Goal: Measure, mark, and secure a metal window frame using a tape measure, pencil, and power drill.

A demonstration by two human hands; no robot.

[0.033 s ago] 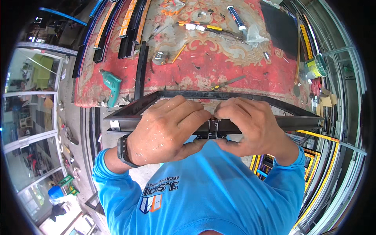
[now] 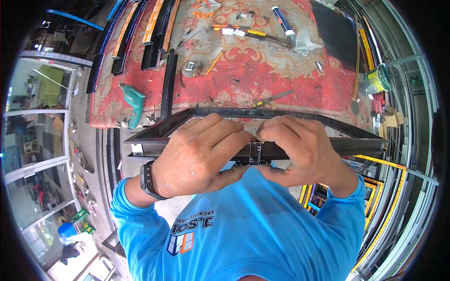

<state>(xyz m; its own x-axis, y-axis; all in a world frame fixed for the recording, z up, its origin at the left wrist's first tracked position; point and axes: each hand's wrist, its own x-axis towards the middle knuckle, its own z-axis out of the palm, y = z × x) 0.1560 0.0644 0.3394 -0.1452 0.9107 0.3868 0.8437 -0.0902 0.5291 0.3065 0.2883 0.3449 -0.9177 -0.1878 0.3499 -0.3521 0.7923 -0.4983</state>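
A dark metal frame (image 2: 358,146) with slanting sides lies across the near edge of the carpeted work surface, close to my body. My left hand (image 2: 199,154) and my right hand (image 2: 300,150) are closed side by side over its near bar, fingers on top and thumbs below. In the gap between them shows the bare, silvery cut end of a dark aluminium profile (image 2: 254,153), pinched by both hands. The rest of that profile is hidden by the hands, so I cannot tell how it meets the bar. Pale specks dot the back of my left hand.
On the red carpet (image 2: 197,89) lie a green power drill (image 2: 135,103), a tape measure (image 2: 191,69), a yellow pencil (image 2: 214,63), a file-like tool (image 2: 272,99) and a sealant tube (image 2: 283,21). A dark bar (image 2: 168,84) and wrapped profiles (image 2: 154,28) lie left. A green-rimmed bucket (image 2: 378,79) is right.
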